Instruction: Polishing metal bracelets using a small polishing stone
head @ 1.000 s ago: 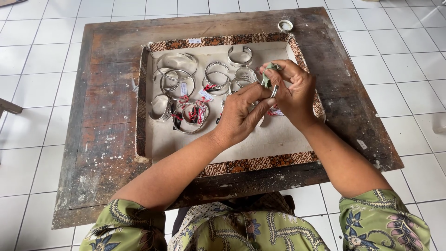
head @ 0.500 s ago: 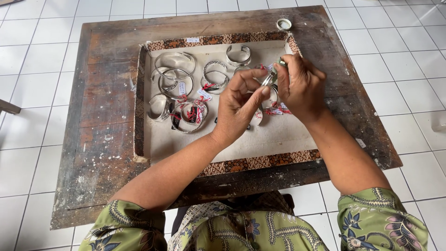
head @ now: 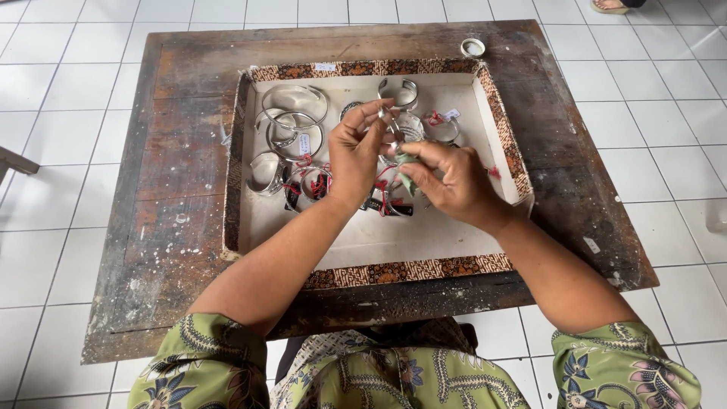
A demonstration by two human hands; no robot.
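Observation:
A shallow white tray point(head: 485, 113) with a patterned brown rim lies on a dark worn wooden board point(head: 182, 167). Several silver cuff bracelets point(head: 291, 125) with small tags and red threads lie in its far and left parts. Above the tray's middle, my left hand point(head: 356, 155) pinches a silver bracelet point(head: 394, 129) by its upper edge. My right hand point(head: 450, 182) is just below it, its fingertips closed on a small greenish piece point(head: 407, 168) against the bracelet's lower part.
A small round tin lid point(head: 473, 48) sits on the board's far edge. White floor tiles surround the board. A sandalled foot point(head: 609, 6) shows at the top right, and a wooden piece point(head: 15, 160) juts in at the left.
Both hands with the bracelet have shifted left towards the tray's middle. The right hand dropped below the bracelet while the left hand lifted to hold its top.

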